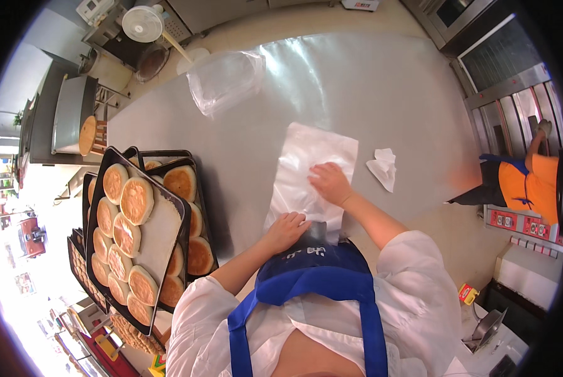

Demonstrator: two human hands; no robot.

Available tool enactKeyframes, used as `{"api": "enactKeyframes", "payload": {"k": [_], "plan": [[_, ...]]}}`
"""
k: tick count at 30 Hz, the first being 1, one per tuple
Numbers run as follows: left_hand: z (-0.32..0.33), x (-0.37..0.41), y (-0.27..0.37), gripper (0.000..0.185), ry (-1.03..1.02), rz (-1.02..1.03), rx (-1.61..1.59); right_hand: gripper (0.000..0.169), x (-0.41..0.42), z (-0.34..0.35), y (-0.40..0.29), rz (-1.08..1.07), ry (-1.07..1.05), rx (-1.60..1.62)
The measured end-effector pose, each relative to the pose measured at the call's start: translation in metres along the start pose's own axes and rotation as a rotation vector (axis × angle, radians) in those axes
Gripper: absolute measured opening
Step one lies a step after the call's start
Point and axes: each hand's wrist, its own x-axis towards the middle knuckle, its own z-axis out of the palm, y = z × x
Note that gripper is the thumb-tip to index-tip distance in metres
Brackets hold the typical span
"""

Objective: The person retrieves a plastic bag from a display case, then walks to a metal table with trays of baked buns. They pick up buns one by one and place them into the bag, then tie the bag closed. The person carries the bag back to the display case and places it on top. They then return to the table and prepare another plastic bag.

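A stack of flat, clear-to-white plastic bags [300, 155] lies on the metal worktable in front of me, its near edge reaching my apron. My right hand [329, 183] rests palm down on the upper bag, its fingers stretched toward the left. At the bag's near left corner is my left hand [285, 232], fingers bent over the plastic; whether they pinch it is hidden. To the right of the bags sits a crumpled white piece of paper or plastic [383, 169].
Black baking trays [170, 221] of round browned flatbreads [136, 201] overlap at the table's left edge. A clear plastic bag [227, 80] lies farther back on the steel worktable [404, 94]. At right, a person in an orange shirt [528, 181] reaches toward the deck oven [502, 113].
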Motion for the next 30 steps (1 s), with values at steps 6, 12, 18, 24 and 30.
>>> {"api": "enactKeyframes", "payload": {"k": [6, 12, 18, 24, 30], "plan": [[0.019, 0.011, 0.020, 0.043, -0.088, -0.163, -0.036, 0.010, 0.029, -0.074, -0.014, 0.311, 0.354, 0.127], [-0.061, 0.000, 0.055, 0.051, 0.416, -0.338, -0.581, 0.003, 0.045, -0.192, -0.069, 0.229, 0.415, 0.090], [-0.147, -0.006, 0.056, 0.088, 0.985, -0.216, -0.639, 0.004, 0.048, -0.259, -0.160, 0.084, 0.179, 0.311], [-0.127, -0.014, 0.071, 0.039, 0.482, -0.161, -1.467, 0.013, 0.069, -0.264, -0.135, 0.225, 0.304, 0.497], [-0.149, -0.029, 0.093, 0.018, 0.893, -0.379, -1.685, 0.009, 0.039, -0.236, -0.177, 0.017, 0.783, 0.205]]}}
